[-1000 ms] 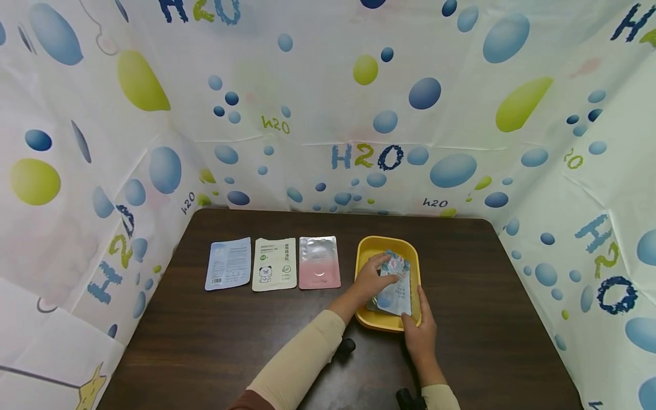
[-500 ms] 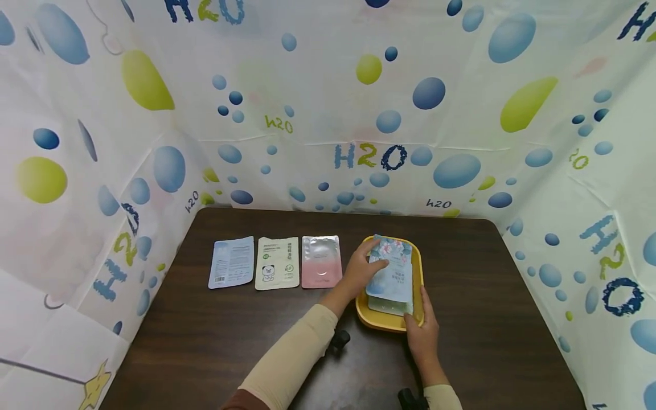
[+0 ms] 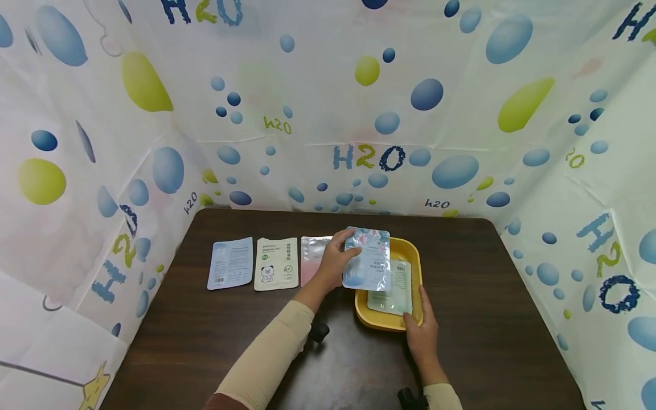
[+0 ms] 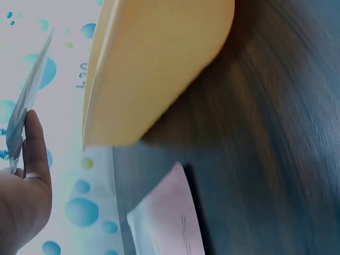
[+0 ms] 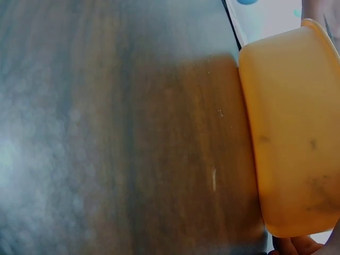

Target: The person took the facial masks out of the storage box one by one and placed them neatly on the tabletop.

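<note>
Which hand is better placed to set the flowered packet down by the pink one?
Likely the left hand: it holds the flowered packet and is nearer the pink packet, while the right hand grips the yellow tub.

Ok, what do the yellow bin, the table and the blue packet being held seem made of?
Yellow bin: probably smooth molded plastic, given its even color and rounded corners. Table: dark, glossy wood or laminate, with streaky grain. Blue packet: likely shiny foil or plastic film; thin, catching light.
</note>
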### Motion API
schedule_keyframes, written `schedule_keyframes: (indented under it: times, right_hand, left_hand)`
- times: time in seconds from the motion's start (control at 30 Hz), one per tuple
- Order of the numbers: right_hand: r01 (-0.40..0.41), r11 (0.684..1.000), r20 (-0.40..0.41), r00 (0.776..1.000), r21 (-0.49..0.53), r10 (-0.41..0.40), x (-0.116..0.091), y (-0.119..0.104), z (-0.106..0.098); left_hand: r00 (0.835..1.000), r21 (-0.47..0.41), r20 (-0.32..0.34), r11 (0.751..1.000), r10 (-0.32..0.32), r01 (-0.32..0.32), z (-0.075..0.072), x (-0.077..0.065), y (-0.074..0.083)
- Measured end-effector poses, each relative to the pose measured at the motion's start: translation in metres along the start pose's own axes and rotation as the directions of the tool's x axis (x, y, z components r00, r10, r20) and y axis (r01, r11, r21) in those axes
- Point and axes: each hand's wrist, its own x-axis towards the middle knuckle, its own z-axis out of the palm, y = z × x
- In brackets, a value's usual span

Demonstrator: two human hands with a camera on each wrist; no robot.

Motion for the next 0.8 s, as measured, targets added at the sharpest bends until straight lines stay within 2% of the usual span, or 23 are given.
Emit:
schedule_keyframes:
  times: [0.07, 0.3, 0.43, 0.6, 0.8]
  right_hand:
    - [0.009, 1.000, 0.002, 1.000, 0.010, -0.009, 0.001, -0.001, 0.000]
    - [-0.007, 1.000, 0.009, 1.000, -0.001, 0.007, 0.002, -0.001, -0.001]
    - [-0.019, 1.000, 0.012, 1.000, 0.006, 0.019, 0.001, -0.002, -0.001]
    - [-0.045, 0.999, 0.016, 0.999, -0.012, 0.045, 0.002, 0.001, -0.001]
    - [-0.046, 0.999, 0.009, 0.999, -0.008, 0.046, 0.002, 0.003, 0.001]
  left_hand:
    - [1.000, -0.006, -0.010, 1.000, 0.000, 0.000, -0.009, -0.001, 0.003]
    - [0.998, 0.111, -0.067, 0.994, 0.006, 0.001, -0.042, -0.006, 0.006]
    - [0.995, 0.113, -0.101, 0.993, -0.017, 0.028, -0.059, -0.007, 0.002]
    - [0.992, 0.138, -0.129, 0.990, -0.011, 0.029, -0.078, -0.012, -0.010]
    - [0.988, 0.302, -0.155, 0.953, 0.028, 0.021, -0.098, -0.021, -0.026]
